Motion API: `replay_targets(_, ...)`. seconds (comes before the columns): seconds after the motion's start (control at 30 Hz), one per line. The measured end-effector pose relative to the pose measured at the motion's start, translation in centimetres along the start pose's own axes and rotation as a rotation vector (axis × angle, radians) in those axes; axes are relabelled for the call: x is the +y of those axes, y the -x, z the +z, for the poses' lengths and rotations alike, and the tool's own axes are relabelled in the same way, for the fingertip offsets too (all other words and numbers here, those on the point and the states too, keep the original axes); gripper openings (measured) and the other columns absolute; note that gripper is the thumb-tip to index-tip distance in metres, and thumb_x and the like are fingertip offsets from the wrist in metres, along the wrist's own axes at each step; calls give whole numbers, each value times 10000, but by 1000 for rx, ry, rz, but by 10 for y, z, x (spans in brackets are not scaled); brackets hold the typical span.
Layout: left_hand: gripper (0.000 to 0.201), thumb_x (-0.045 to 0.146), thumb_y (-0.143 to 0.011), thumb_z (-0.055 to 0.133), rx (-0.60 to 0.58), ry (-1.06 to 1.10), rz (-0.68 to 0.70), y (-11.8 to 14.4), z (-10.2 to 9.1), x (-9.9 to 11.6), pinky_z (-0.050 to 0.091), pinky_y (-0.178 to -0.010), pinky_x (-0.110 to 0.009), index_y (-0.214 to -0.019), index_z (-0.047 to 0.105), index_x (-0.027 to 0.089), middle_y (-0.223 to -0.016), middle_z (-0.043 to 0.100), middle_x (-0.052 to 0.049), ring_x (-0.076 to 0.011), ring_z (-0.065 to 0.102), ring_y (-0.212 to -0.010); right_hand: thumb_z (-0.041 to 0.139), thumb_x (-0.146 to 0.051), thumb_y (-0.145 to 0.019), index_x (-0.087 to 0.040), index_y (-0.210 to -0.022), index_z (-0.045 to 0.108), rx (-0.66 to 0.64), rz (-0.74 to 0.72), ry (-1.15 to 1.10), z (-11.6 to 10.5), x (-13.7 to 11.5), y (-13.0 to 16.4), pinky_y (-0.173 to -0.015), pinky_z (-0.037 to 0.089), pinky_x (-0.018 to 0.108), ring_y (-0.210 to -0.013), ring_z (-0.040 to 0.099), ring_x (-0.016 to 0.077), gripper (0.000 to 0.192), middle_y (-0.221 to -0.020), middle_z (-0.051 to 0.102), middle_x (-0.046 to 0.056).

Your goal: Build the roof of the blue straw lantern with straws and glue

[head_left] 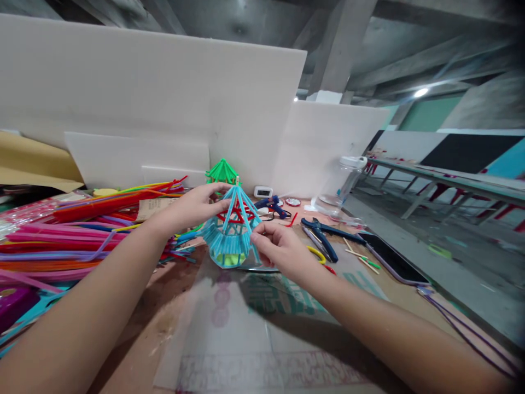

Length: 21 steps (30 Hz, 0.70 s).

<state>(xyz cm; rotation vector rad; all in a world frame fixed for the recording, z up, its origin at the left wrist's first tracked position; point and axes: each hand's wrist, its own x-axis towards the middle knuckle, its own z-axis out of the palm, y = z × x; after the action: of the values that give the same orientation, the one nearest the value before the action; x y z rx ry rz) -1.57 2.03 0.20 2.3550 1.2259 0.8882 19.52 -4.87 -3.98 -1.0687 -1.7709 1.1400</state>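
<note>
A small blue straw pavilion (230, 232) with a cone roof and red inner struts is held just above the table. My left hand (192, 208) grips its upper left side near the roof. My right hand (279, 247) pinches the lower right edge of its straw skirt. A green model of the same shape (222, 171) stands behind it.
Piles of coloured straws and pipe cleaners (74, 235) lie at the left. Blue pliers (324, 232), a blue glue gun (270, 205), a phone (391, 258) and a clear plastic jar (342, 183) sit at the right. White foam boards (164, 98) stand behind. A transparent sheet (254, 334) covers the near table.
</note>
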Motion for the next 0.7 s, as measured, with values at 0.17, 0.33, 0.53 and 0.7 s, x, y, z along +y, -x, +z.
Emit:
replay_targets(0.17,534,531,-828,540,-47,-20,-66,5,-7,6,522,-666,-250,-1255,600,217,-925,708,-30,-178,641,-745,553,-378,-848,-205,-739,486,-3,28,28,-1,4,-3,-460,328,203,-453,438,83,215,-509,470,-72)
replay_targets(0.33,498,510,-843,532,-128,50,-78,8,-14,9,504,-627,-237,-1243,612,225,-917,720,-32,-161,622,-698,533,-389,-874,-207,-771,493,-36,4,-5,0,8,-4,-467,333,205,-465,442,82,213,-534,475,-70)
replay_targets(0.53,454,473,-854,525,-164,93,-71,8,-15,10,486,-632,-236,-1222,624,226,-941,721,-37,-158,615,-692,534,-392,-882,-206,-776,505,-37,13,5,0,12,-6,-464,342,208,-461,446,85,216,-528,483,-66)
replay_targets(0.7,443,467,-859,519,-163,82,-50,8,-15,9,490,-642,-232,-1213,631,225,-967,722,-35,-161,628,-720,532,-389,-883,-204,-773,502,-37,29,5,0,14,-8,-451,337,203,-446,437,82,216,-514,480,-69)
